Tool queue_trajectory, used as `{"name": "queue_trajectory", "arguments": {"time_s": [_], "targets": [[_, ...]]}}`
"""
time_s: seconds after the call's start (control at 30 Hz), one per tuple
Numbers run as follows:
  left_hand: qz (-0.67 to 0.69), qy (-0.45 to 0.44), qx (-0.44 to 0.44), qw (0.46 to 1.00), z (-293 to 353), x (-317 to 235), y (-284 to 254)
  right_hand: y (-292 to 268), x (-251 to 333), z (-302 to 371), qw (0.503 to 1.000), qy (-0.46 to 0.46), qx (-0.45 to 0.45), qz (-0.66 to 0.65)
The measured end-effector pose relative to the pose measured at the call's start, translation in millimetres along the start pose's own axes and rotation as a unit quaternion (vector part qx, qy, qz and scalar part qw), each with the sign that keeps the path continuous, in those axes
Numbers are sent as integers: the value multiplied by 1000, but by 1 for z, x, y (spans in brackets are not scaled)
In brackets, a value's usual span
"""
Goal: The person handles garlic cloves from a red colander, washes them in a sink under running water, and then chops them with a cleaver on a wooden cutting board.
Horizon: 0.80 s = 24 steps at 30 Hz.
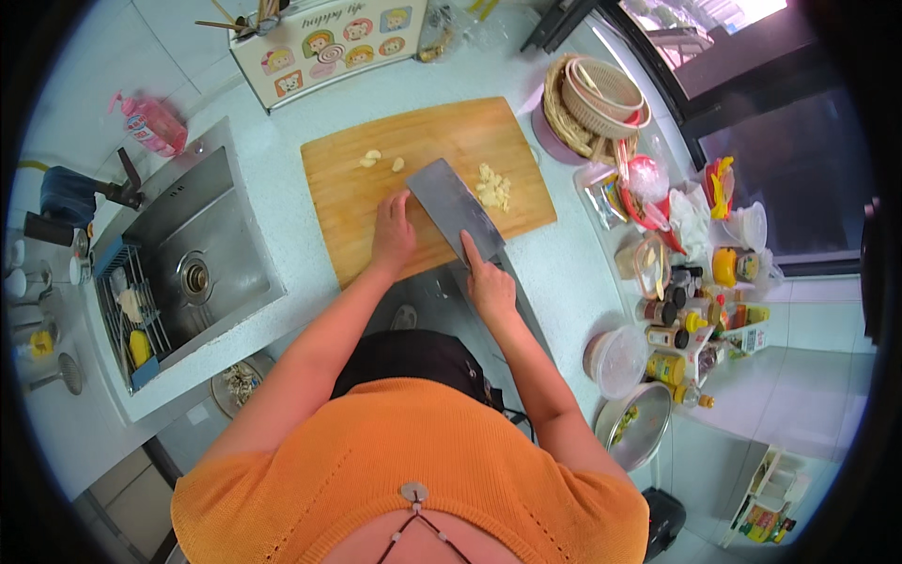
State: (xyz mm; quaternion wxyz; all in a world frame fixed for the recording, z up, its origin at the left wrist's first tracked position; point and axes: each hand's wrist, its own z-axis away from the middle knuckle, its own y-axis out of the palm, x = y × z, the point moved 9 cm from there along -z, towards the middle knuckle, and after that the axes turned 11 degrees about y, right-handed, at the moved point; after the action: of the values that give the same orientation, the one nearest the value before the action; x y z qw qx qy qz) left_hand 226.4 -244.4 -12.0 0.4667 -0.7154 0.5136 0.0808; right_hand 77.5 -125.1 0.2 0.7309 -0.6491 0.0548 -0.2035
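Note:
A wooden cutting board lies on the counter in front of me. My right hand grips a cleaver by its handle, with the index finger along the wide grey blade. The blade lies at a slant over the middle of the board. Close to its left side, my left hand rests on the board, fingers drawn together; whatever they hold is hidden. Beyond that hand lie a few peeled garlic cloves. To the right of the blade sits a small heap of chopped garlic.
At left is a steel sink with a dish rack, and a pink soap bottle behind it. Baskets, seasoning jars and a steel bowl line the right side. A cartoon-decorated panel stands behind the board.

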Motion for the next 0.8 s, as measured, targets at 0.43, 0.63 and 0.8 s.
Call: {"name": "queue_trajectory", "arguments": {"time_s": [0.43, 0.63, 0.8], "targets": [[50, -51, -22, 997, 1, 7, -4, 24, -10, 1, 1000, 8, -14, -7], [62, -55, -53, 995, 2, 3, -16, -8, -3, 4, 999, 24, -25, -25], [63, -56, -51, 995, 4, 8, -14, 16, -12, -7, 995, 48, 64, 51]]}}
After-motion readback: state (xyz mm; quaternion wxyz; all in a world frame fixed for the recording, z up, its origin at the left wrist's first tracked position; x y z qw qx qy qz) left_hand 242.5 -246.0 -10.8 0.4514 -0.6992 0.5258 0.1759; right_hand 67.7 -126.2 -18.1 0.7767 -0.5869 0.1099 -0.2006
